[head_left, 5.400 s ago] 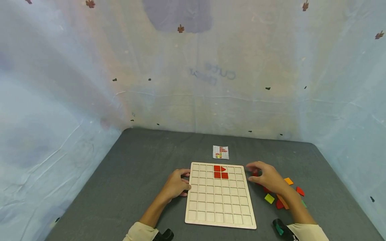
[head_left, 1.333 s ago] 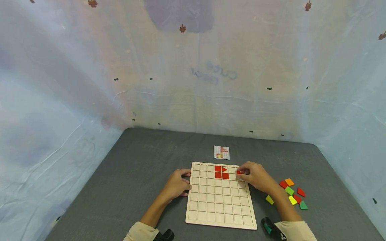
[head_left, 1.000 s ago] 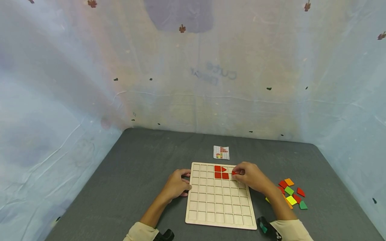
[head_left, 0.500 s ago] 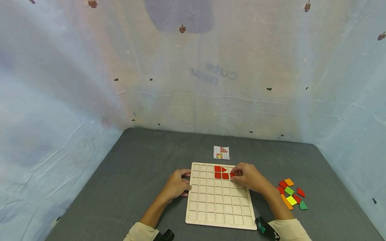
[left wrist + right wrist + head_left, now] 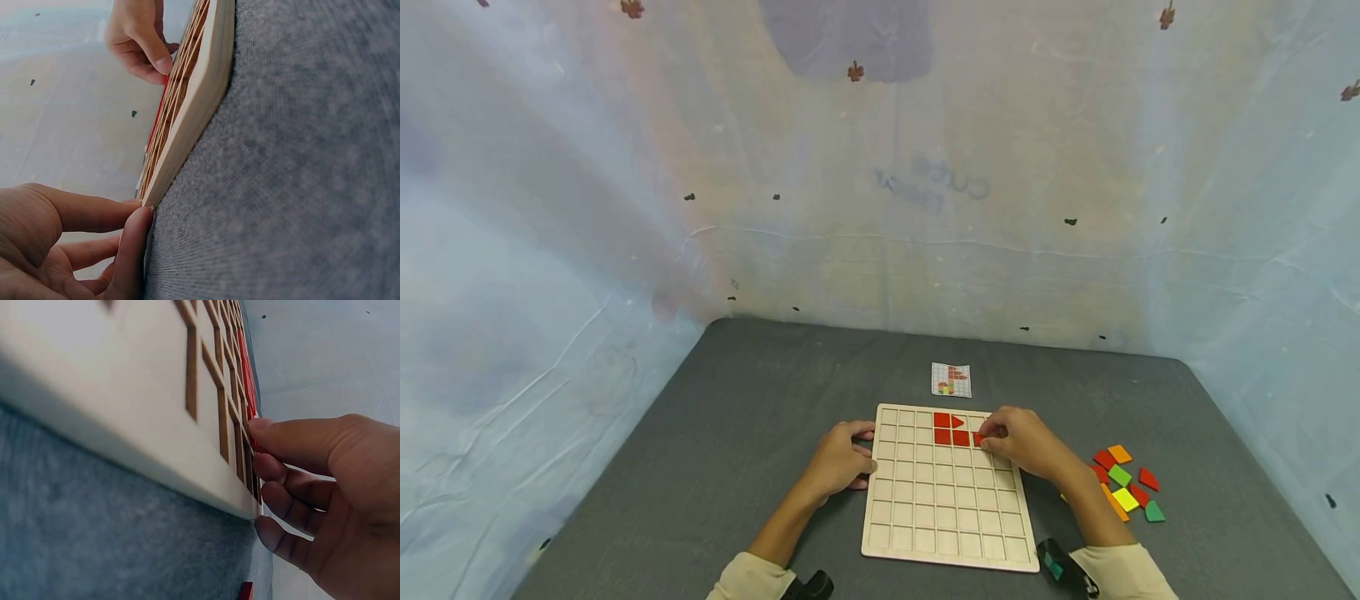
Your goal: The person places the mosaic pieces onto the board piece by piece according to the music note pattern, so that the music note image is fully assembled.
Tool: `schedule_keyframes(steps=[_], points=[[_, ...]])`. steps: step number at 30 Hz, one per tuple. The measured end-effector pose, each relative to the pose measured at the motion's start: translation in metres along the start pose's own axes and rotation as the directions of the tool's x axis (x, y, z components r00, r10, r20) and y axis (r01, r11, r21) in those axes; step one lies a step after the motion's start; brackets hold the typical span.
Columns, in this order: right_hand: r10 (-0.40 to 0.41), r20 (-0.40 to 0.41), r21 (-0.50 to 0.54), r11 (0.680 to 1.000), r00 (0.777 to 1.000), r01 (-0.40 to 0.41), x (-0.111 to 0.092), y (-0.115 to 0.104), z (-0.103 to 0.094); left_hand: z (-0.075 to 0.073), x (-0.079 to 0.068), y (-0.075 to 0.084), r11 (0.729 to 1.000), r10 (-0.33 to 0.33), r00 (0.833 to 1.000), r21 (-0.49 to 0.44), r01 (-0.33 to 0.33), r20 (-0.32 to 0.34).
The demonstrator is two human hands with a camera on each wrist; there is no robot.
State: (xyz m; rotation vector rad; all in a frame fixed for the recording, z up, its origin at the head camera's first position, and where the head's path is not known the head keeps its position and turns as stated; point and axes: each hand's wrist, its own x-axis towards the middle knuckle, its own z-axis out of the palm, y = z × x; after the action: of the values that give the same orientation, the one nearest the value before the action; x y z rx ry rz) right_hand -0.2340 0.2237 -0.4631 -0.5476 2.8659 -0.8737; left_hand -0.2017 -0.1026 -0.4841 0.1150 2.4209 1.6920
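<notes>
A square wooden grid board point(image 5: 934, 494) lies flat on the dark table. Its left edge is pinched between thumb and finger of my left hand point(image 5: 838, 460), shown closely in the left wrist view. Over the second row, my right hand point(image 5: 1021, 439) pinches a small red tile point(image 5: 977, 439) by its right side. That tile sits at the cell right of a red square point(image 5: 960, 437), partly hidden by the fingertips. Another red square point(image 5: 942, 437) stands left of it. In the top row are a red square point(image 5: 942, 420) and a red pointed tile point(image 5: 957, 422).
Right of the board, loose tiles lie in a group: an orange square point(image 5: 1119, 453), a light green tile point(image 5: 1119, 476), a yellow square point(image 5: 1125, 499), a dark green tile point(image 5: 1154, 511) and several red ones. A printed pattern card point(image 5: 951, 380) lies behind the board. Pale sheeting point(image 5: 880, 275) hangs around the table.
My right hand has moved left from beside the board, bringing a red tile over it to the second row. Over the last second it shifted slightly. My left hand has stayed at the edge.
</notes>
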Motion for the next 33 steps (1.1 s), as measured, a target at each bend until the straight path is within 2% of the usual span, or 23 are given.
schedule_keyframes(steps=[13, 27, 33], points=[[-0.056, -0.011, -0.007, 0.998, 0.998, 0.056, 0.004, 0.000, 0.001, 0.000, -0.001, 0.002, 1.000, -0.001, 1.000, -0.008, 0.000, -0.007], [0.015, -0.037, 0.033, 0.999, 0.999, -0.013, -0.006, 0.003, -0.003, 0.000, 0.000, 0.001, 1.000, 0.004, 1.000, -0.006, -0.004, -0.002], [0.007, -0.046, 0.053, 0.999, 0.999, -0.004, -0.014, 0.010, -0.008, -0.001, 0.000, 0.000, 1.000, 0.002, 1.000, 0.000, -0.002, 0.008]])
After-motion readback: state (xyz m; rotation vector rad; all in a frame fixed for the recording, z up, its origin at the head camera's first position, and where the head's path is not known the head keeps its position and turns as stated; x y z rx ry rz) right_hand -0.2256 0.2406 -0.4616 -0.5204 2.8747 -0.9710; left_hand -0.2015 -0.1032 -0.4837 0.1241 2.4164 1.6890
